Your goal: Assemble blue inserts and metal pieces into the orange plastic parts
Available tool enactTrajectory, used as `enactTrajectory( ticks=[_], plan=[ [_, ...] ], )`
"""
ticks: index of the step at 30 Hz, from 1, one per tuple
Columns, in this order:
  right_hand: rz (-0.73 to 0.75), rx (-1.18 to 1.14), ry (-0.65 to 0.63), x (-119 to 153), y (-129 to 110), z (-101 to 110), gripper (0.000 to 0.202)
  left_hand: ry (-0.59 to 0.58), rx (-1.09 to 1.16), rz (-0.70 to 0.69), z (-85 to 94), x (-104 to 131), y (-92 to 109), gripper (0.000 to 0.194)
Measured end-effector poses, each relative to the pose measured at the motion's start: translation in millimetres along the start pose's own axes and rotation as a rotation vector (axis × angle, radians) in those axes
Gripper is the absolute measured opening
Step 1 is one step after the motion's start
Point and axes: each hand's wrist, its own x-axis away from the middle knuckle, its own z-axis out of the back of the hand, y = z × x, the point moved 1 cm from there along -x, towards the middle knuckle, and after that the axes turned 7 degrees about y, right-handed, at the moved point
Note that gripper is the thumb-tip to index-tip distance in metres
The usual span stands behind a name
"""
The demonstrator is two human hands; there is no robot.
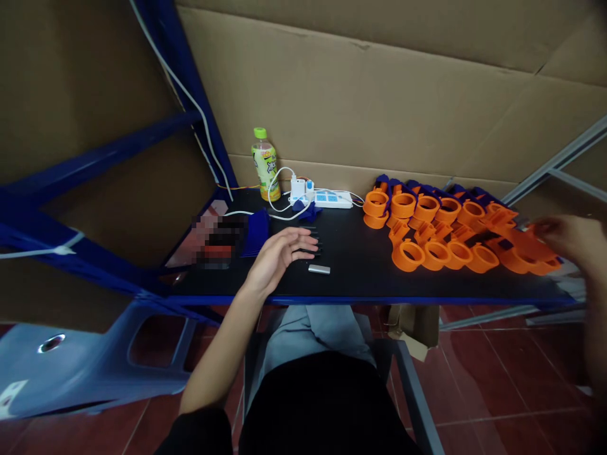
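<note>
My left hand [283, 256] hovers over the black tabletop with its fingers stretched out and slightly apart, holding nothing. Several thin dark rods [317, 243] lie right by its fingertips, partly hidden. Just in front of that hand is a small silver bar-shaped object [319, 269]. At the table's right end, my right hand [564, 234] is closed with thumb and fingers on a flat orange plastic part [526, 241], somewhat blurred. Beneath and left of it stand rows of orange ring-shaped plastic parts [435, 254], the back ones with dark blue pieces attached.
A green-capped drink bottle [265, 165] and a white power strip [332, 200] with plugged chargers and cables stand at the back. Blue pieces [256, 232] lie left of my left hand. A blue frame post [190, 82] bounds the left; a cardboard wall [370, 101] rises behind.
</note>
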Motion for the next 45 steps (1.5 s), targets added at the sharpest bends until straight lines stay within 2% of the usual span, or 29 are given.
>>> enactTrajectory(
  ticks=[2,4,7,11,13,15,17,20,23,25,27,32,39,45],
  plan=[
    [-0.025,-0.097,-0.066,9.5,-25.6,20.2,0.024,-0.02,0.007,0.018,-2.6,1.0,-1.3,0.022],
    [0.018,-0.273,-0.025,28.2,-68.8,40.7,0.022,-0.068,-0.017,0.05,-5.7,3.4,-3.3,0.025],
    [0.22,-0.679,0.029,70.6,-155.1,64.7,0.022,-0.187,-0.129,0.081,-11.6,9.5,-8.7,0.034],
    [0.403,-1.148,-0.194,131.4,-273.3,81.7,0.023,-0.329,-0.191,0.055,-21.5,17.3,-17.9,0.066],
    [0.47,-1.285,-0.309,153.8,-321.5,88.1,0.021,-0.302,-0.17,0.033,-25.4,18.7,-19.8,0.064],
    [0.53,-1.395,-0.407,168.2,-358.2,93.3,0.021,-0.185,-0.107,0.005,-25.7,17.6,-17.6,0.053],
    [0.571,-1.466,-0.475,175.8,-383.8,94.2,0.027,-0.054,-0.035,-0.003,-21.4,14.4,-12.1,0.054],
    [0.559,-1.435,-0.401,181.2,-405.9,82.2,0.03,0.086,-0.024,-0.081,-8.1,8.0,0.1,0.055],
    [0.702,-1.178,-0.261,190.4,-417.4,58.9,0.025,0.175,-0.032,-0.171,5.1,4.0,11.5,0.053],
    [0.835,-0.972,-0.188,199.3,-421.2,44.9,0.023,0.189,-0.036,-0.181,9.4,3.8,16.7,0.055],
    [0.908,-0.83,-0.121,207.4,-422.5,37.2,0.023,0.187,-0.041,-0.163,10.0,5.1,20.0,0.058],
    [0.978,-0.678,-0.043,218.2,-423.9,39.5,0.028,0.162,-0.071,-0.101,7.3,8.4,22.1,0.056],
    [0.865,-0.745,-0.042,215.6,-425.7,34.5,0.017,0.098,-0.101,-0.056,9.0,3.1,16.3,0.054],
    [0.758,-0.988,-0.191,205.4,-421.2,31.8,0.012,0.084,-0.098,-0.025,7.5,3.5,15.2,0.052]
  ],
)
